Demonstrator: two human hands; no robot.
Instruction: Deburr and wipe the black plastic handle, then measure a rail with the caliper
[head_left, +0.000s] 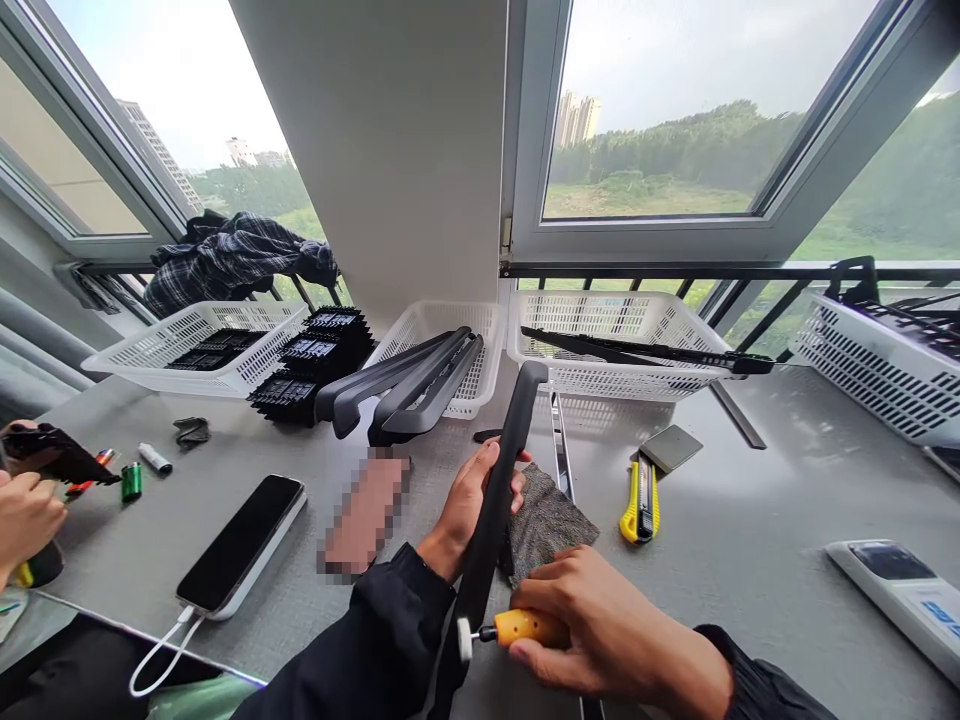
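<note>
My left hand (469, 505) is closed around the middle of a long black plastic trim piece (495, 500), which slants upward away from me. My right hand (592, 625) grips a hand tool with a yellow-orange handle (529, 629). The tool's small white disc head (465, 640) is at the near part of the trim piece; whether it touches is hard to tell. A dark grey cloth (551, 525) lies just right of my left hand. Behind it, a narrow metal strip (561, 445) lies on the table.
White baskets hold black trim pieces (420, 390) and long black parts (637, 350). Stacked black parts (307, 365) stand at the left. A yellow utility knife (640, 500), a grey block (671, 448) and a charging phone (240, 550) lie around. Another person's hand (30, 520) holds a black part.
</note>
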